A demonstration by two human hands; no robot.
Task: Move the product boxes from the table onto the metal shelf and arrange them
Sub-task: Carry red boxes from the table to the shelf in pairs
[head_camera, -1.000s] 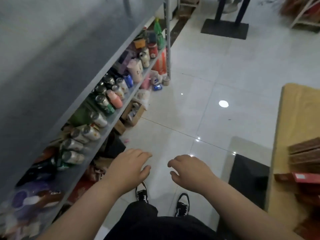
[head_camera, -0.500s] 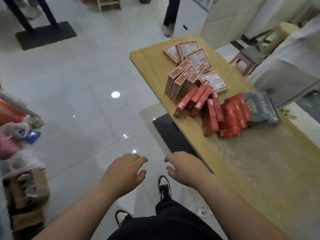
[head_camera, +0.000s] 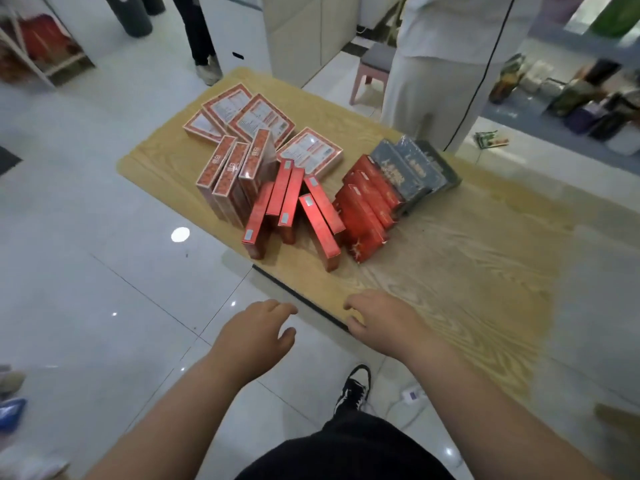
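Red boxes (head_camera: 294, 202) beyond right hand (head_camera: 384, 317), apart

Tabletop (head_camera: 450, 271): pale yellow wood, wavy grain pattern. Slim boxes (head_camera: 287, 202): glossy red, small grey labels. Upright boxes (head_camera: 228, 174): orange-red speckled print. Flat boxes (head_camera: 261, 117): white faces, red borders. Rear boxes (head_camera: 412, 171): dark grey. Floor (head_camera: 86, 271): glossy white tile. Shoe (head_camera: 353, 389): black, white trim.
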